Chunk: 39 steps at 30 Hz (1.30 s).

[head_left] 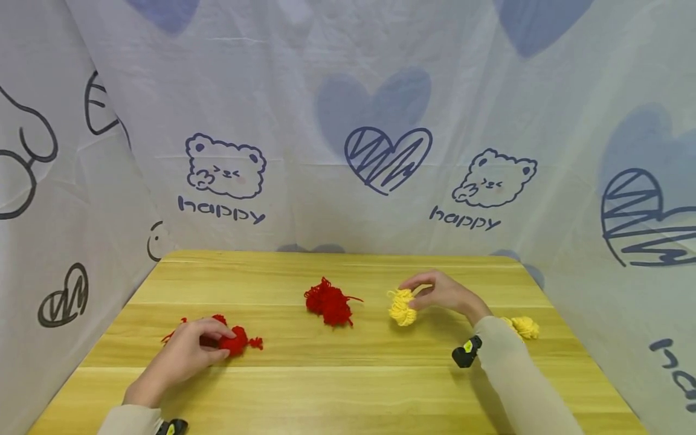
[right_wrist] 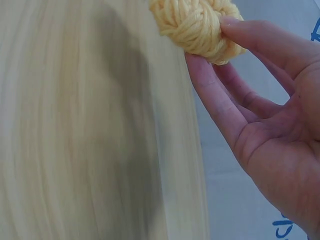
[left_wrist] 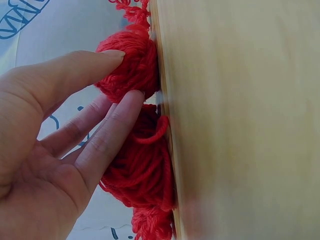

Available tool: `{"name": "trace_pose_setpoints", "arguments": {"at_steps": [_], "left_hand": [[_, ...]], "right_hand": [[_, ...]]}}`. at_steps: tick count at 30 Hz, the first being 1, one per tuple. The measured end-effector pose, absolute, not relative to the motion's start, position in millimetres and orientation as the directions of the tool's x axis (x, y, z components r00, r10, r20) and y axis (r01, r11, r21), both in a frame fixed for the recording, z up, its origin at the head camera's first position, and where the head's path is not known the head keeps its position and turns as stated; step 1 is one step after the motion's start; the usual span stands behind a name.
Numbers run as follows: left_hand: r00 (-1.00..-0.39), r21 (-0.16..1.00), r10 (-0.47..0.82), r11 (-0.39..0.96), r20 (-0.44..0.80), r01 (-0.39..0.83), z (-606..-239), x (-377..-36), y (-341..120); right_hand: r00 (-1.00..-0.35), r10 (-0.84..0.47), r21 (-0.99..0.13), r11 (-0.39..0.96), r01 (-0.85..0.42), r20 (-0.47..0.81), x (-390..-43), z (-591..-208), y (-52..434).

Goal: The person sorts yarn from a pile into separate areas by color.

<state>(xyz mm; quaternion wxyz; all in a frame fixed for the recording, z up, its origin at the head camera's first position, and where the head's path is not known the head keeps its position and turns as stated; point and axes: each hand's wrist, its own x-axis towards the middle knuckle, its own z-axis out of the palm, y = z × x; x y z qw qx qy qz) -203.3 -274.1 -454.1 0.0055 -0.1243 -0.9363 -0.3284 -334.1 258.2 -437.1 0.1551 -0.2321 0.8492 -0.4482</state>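
Between thumb and fingers my left hand (head_left: 185, 353) pinches a small ball of red yarn (head_left: 235, 343) at the left of the table. In the left wrist view the thumb lies on that ball and a fingertip touches its side. Another red yarn bundle (left_wrist: 142, 170) lies right beside it, partly behind the fingers. My right hand (head_left: 446, 295) pinches a ball of yellow yarn (right_wrist: 197, 25) by its side. In the right wrist view this ball appears raised off the wood, with the hand's shadow below.
A tangled red yarn bundle (head_left: 330, 304) lies mid-table between the hands. More yellow yarn (head_left: 526, 327) sits at the right, partly behind the right sleeve. The wooden table (head_left: 304, 393) is bordered by printed cloth (head_left: 304, 121) at the back and sides.
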Motion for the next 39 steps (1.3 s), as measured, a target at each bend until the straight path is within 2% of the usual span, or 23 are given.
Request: {"name": "trace_pose_setpoints", "arguments": {"at_steps": [26, 39], "left_hand": [[-0.969, 0.628, 0.231, 0.742, 0.092, 0.237, -454.9, -203.8, -274.9], [-0.965, 0.627, 0.239, 0.738, 0.104, 0.25, -455.0, -202.1, -275.0]], "right_hand": [[-0.827, -0.555, -0.777, 0.559, -0.288, -0.093, -313.7, -434.9, 322.8], [-0.854, -0.492, -0.749, 0.628, -0.211, -0.171, -305.2, -429.9, 356.5]]}}
